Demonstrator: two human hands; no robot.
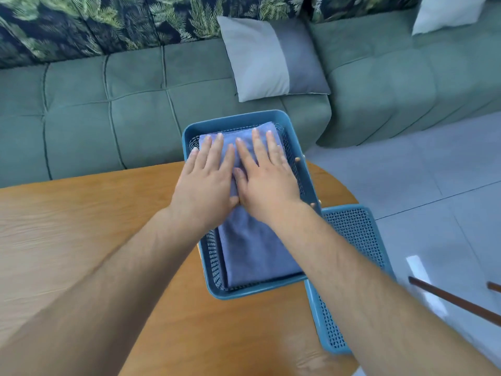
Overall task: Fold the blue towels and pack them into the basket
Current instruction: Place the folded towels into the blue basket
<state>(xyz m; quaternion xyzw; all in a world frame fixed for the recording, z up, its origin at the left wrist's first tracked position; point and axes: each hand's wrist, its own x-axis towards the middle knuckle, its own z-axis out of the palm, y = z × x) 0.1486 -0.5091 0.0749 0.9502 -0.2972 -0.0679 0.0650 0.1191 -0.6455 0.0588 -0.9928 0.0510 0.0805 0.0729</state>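
Perforated plastic basket (pixel 201 256), cloth towel (pixel 254 251), wood-grain table (pixel 81 226).

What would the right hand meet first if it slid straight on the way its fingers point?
Flat on the blue towel, the right hand points at the far wall of the basket, probably the first thing it would meet past the towel's edge. The green sofa lies beyond; depth there is unclear.

One head-worn wide-angle view looks forward and steeply down, close over the surface (pixel 95 240) (edges bowed by the lens), with a sofa (pixel 108 109) toward 12 o'clock.
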